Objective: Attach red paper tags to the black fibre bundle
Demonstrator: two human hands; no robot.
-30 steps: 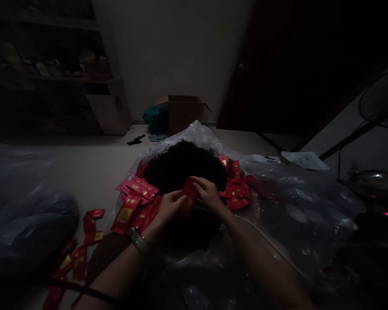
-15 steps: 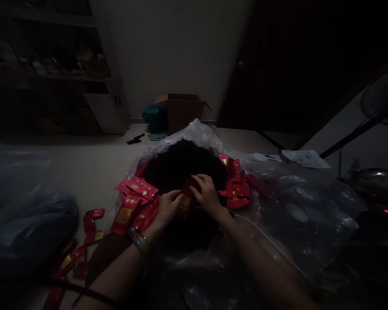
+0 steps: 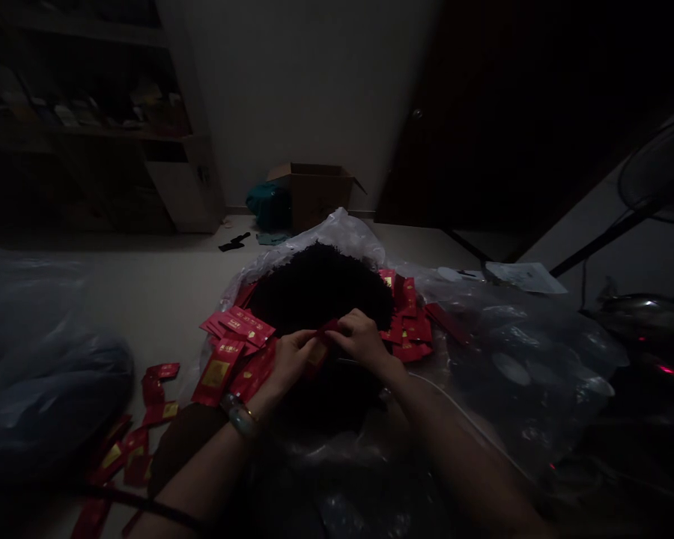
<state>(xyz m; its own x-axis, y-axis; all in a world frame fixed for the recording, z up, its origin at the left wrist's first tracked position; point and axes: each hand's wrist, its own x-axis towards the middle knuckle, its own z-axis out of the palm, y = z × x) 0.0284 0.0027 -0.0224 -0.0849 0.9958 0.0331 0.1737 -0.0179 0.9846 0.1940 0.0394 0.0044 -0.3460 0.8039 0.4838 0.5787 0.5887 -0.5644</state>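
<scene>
Between my two hands is a red packet [image 3: 317,355] with a gold patch, held in front of a dark heap of loose leaf-like stuff [image 3: 320,288]. My left hand [image 3: 292,359] pinches its left side. My right hand [image 3: 360,337] has its fingers closed on the top edge, thumb towards the left hand. The heap rests in a whitish plastic bag [image 3: 342,228]. Several red packets [image 3: 241,329] lie left of the heap, close to my left hand, and more red packets [image 3: 413,326] lie to its right. Dim light hides the packet's opening.
A cardboard box [image 3: 321,196] and a teal bag [image 3: 269,206] stand by the wall. Clear plastic bags [image 3: 517,367] spread on the right, with a white cable [image 3: 460,412] beside them. More red packets [image 3: 138,453] lie on the floor at left, near a large plastic-wrapped bundle [image 3: 50,374].
My right hand has come slightly lower, and its fingers are now more tightly closed on the packet's top. The packet's top has tipped down. My left hand has hardly moved.
</scene>
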